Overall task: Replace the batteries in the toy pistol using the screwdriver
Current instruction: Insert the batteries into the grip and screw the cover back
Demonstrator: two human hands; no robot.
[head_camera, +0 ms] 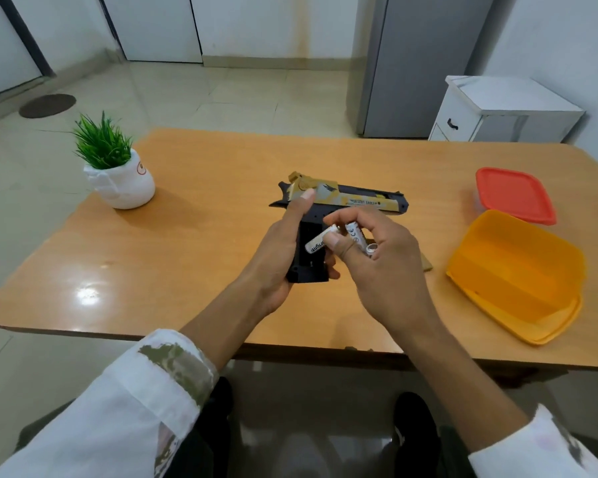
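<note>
So that loose parts can be dropped somewhere close, as is judged, the worktop (194, 257) is set with a yellow tub (518, 270) open at its right side and a red-lidded box (515, 194) just behind it.

At the middle of the worktop the pistol (359, 201) is laid on its side, muzzle to the right and grip toward the person, so that the grip's flat face is turned up for loading. Its slide is tan with pale camouflage patches and dark lettering. The frame and grip are black, and a dark recess is seen in the grip, from which the cover is judged to be off.

The grip is clasped by the left hand (277, 257), fingers (334, 270) curled beneath and thumb stretched up along the frame, evidently to steady it.

Just above the recess, white batteries (316, 244) are held by the right hand (387, 270). One is pinched under the thumb and angled toward the recess, while the others are tucked among the curled fingers, apparently as spares.
</note>
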